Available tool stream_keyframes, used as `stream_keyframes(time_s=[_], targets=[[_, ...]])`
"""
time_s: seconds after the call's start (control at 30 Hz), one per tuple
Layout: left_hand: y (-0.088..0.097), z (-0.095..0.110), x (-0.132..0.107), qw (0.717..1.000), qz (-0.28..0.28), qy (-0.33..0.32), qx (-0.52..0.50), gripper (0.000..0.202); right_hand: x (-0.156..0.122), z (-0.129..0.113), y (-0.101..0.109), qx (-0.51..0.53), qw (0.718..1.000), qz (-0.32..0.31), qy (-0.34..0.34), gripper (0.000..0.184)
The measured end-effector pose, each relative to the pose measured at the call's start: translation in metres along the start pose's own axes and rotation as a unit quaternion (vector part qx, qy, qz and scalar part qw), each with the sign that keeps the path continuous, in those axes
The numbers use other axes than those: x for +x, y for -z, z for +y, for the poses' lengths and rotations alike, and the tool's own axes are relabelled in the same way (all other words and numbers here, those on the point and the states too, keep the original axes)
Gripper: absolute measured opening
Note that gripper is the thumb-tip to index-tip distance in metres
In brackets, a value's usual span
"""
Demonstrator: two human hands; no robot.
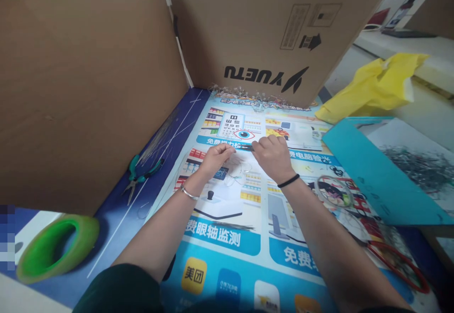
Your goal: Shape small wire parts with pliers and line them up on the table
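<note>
One roll of green-cored tape (48,244) sits nearest you at lower left, with what look like red-handled scissors (399,255) at lower right; neither is in use. Past them on the bench (111,223) lie teal-handled pliers (133,178) to your left and a wire coil (333,203) to your right. Over the printed poster (227,202), your left hand (217,158) pinches, thumb to forefinger, what seems to be fine wire (238,169), its loops just below; your right hand (272,157) is closed around a slim dark tool (245,147) pointing at those fingertips. Judging by its loose loops, this piece is unfinished. Straight wire lengths (159,135) by the left cardboard panel (88,81) look unworked, while the blue tray (383,185) bears a wire heap (418,164), maybe finished pieces, maybe offcuts. Curled wire scraps (255,100) line the foot of the far cardboard panel (248,29). Your right forearm hides some of the poster; your fist covers the tool's grip, so its kind is uncertain, and the wire's ends are too thin to follow. Farther off, the tray runs past the right edge, its heap blurred.
</note>
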State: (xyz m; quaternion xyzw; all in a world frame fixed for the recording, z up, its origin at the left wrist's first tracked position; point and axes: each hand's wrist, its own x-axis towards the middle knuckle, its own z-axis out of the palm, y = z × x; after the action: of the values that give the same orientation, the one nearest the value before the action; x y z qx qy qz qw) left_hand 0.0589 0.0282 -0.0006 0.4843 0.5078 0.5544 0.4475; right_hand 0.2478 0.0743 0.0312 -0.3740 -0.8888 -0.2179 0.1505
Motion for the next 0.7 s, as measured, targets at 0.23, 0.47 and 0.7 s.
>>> stream_keyframes(time_s=[0.23, 0.47, 0.7], targets=[[-0.001, 0.002, -0.002, 1.000, -0.017, 0.013, -0.012, 0.022, 0.000, -0.002, -0.007, 0.006, 0.999, 0.032, 0.014, 0.023], [0.001, -0.004, 0.002, 0.999, 0.039, 0.003, -0.025, 0.026, -0.003, 0.002, -0.020, 0.029, 0.998, 0.046, -0.043, 0.033], [0.002, -0.008, 0.003, 0.997, 0.078, -0.012, -0.023, 0.025, -0.003, -0.001, -0.027, 0.070, 0.993, 0.077, -0.061, 0.033]])
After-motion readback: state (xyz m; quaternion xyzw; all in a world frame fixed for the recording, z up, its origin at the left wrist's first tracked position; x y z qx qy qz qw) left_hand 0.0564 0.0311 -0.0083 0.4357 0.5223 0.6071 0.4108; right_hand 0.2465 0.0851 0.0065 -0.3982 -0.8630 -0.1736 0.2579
